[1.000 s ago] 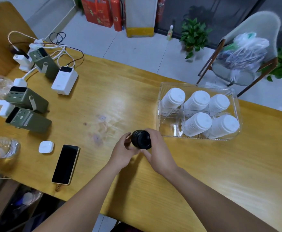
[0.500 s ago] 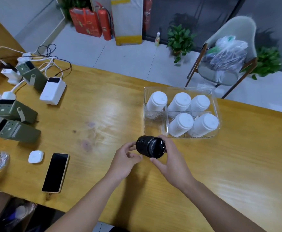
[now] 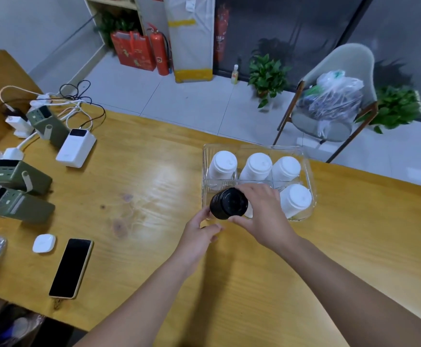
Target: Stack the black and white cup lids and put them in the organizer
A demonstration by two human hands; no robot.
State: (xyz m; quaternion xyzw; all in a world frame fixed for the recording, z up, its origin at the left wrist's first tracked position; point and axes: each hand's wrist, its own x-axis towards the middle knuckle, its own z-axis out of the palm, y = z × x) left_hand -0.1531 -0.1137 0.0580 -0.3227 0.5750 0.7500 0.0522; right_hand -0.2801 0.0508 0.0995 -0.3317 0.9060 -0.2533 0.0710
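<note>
Over yellow wooden table (image 3: 134, 186), right hand (image 3: 262, 216) grips black lid stack (image 3: 228, 203) above clear plastic organizer (image 3: 309, 171); left hand (image 3: 199, 234) fingertips touch it, fingers loosely curled.

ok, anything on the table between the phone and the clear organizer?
Head view: only the left hand, beside the black lid stack. Otherwise bare wood from phone to organizer.

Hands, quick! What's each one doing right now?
Right hand: grips the black lid stack.
Left hand: fingertips touch the stack's near end, fingers loosely curled, not gripping.
</note>
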